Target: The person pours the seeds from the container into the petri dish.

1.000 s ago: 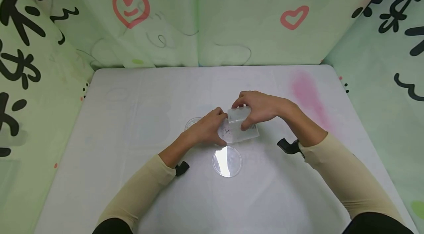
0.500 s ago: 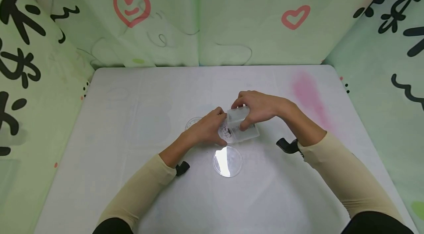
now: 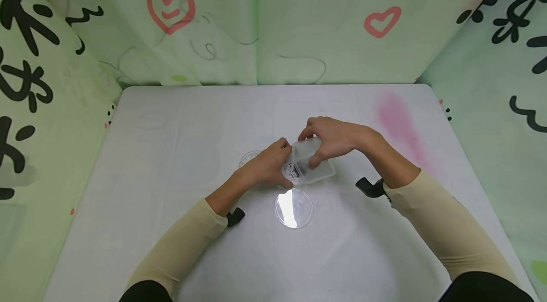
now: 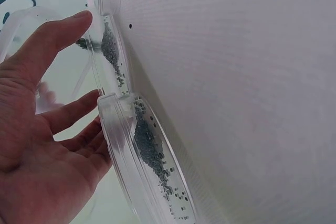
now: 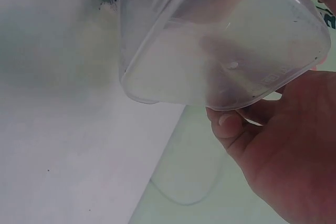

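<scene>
My right hand (image 3: 333, 138) grips a clear plastic container (image 3: 304, 150), tipped with its mouth toward a petri dish (image 3: 289, 171). In the right wrist view the base of the tilted container (image 5: 173, 66) is seen, with fingers behind it. My left hand (image 3: 268, 164) holds this dish, thumb at its near rim and fingers at the far rim. Small dark grains (image 4: 110, 48) lie heaped and scattered in it. A second petri dish (image 3: 248, 157) with dark grains stands to the left, partly hidden by my left hand; the left wrist view shows its grains (image 4: 149, 142).
A clear round lid or dish (image 3: 293, 208) lies on the white-covered table (image 3: 192, 126) in front of the held petri dish, reflecting light. A few stray grains dot the cloth. Green curtains (image 3: 299, 31) with hearts and black markings close off the back and sides.
The container in my right hand has tilted further toward the left. Dark grains in the petri dish show denser than a second ago. Both hands stay almost in place.
</scene>
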`<state>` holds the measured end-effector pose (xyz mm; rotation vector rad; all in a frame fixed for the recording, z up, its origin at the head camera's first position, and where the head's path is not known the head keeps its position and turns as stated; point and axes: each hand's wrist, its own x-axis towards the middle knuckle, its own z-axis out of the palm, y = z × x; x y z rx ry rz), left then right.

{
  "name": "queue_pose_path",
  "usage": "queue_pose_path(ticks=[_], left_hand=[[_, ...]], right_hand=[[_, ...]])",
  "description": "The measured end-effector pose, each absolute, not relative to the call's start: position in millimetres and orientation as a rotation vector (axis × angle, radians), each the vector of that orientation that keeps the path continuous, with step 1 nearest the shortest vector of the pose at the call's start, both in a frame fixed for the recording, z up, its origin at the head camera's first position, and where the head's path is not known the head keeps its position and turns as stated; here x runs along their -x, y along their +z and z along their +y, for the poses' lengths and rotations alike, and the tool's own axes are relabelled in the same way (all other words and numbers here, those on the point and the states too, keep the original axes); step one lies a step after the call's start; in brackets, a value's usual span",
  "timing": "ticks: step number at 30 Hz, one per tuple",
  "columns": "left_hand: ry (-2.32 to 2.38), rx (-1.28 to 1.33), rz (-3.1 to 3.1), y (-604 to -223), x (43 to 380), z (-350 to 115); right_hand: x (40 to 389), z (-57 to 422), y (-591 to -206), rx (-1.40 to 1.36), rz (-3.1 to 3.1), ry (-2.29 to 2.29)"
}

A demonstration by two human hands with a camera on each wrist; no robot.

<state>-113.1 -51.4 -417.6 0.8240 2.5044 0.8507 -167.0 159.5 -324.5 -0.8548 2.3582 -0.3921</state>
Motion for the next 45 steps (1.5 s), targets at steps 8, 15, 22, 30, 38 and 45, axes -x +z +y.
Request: queue_pose_path(ticks=[8, 15, 22, 30, 38, 45], left_hand=[[0.854, -0.822, 2.500, -417.2, 112.6, -51.3], [0.832, -0.820, 2.507, -416.2, 112.6, -51.2], [0.856, -0.806, 2.495, -415.9, 111.8, -50.5], [0.874, -0.785, 2.496, -416.1, 110.9, -50.4], [0.875, -0.775, 2.494, -416.6, 110.3, -48.8], [0.877, -0.765, 2.501, -415.6, 109.3, -48.7]], right_hand=[[165.4, 158.6, -322.9, 0.850, 2.357, -0.406], [164.8, 162.2, -322.3, 0.847, 2.374, -0.417], [163.6, 182.3, -317.2, 0.836, 2.401, -0.500], [168.5, 216.9, -326.6, 0.738, 2.432, -0.664], [172.2, 240.3, -345.2, 0.627, 2.427, -0.882], [173.0, 255.1, -365.3, 0.524, 2.437, -1.046]])
